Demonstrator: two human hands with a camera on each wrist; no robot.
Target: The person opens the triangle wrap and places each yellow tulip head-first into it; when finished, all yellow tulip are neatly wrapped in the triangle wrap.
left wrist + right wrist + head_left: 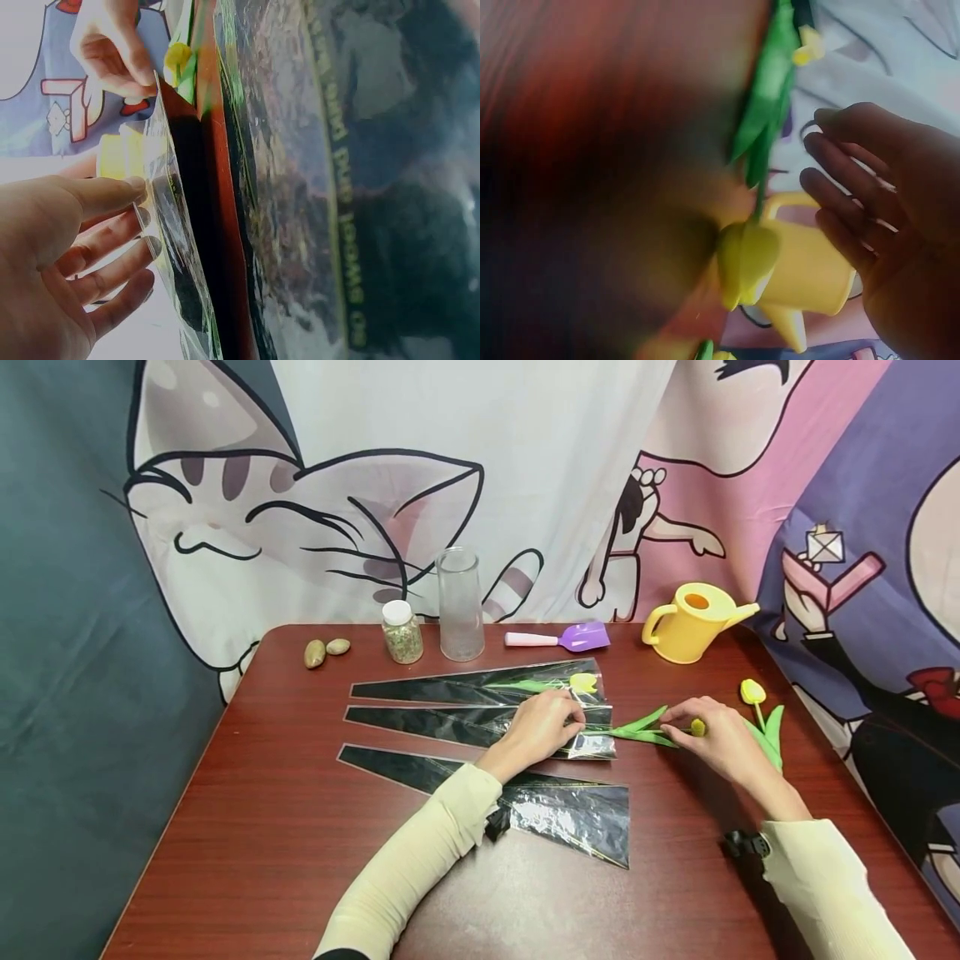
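Observation:
My left hand (543,722) pinches the open edge of the middle clear-and-black flower sleeve (420,721) between thumb and fingers; the left wrist view shows the sleeve's mouth lifted. A yellow tulip (748,262) has its stem end inside that mouth, while its green leaves (641,735) and bloom lie outside on the right. Over this tulip is my right hand (712,735), fingers loosely bent and apart from the stem in the right wrist view. The far sleeve (420,692) holds another yellow tulip (582,682). A third sleeve (570,818) lies flat nearer me.
One more tulip (752,692) lies at the right, partly behind my right hand. Along the back stand a yellow watering can (686,627), a purple scoop (585,637), a clear glass vase (461,610) and a white-lidded jar (402,635). Two stones (315,653) lie at back left.

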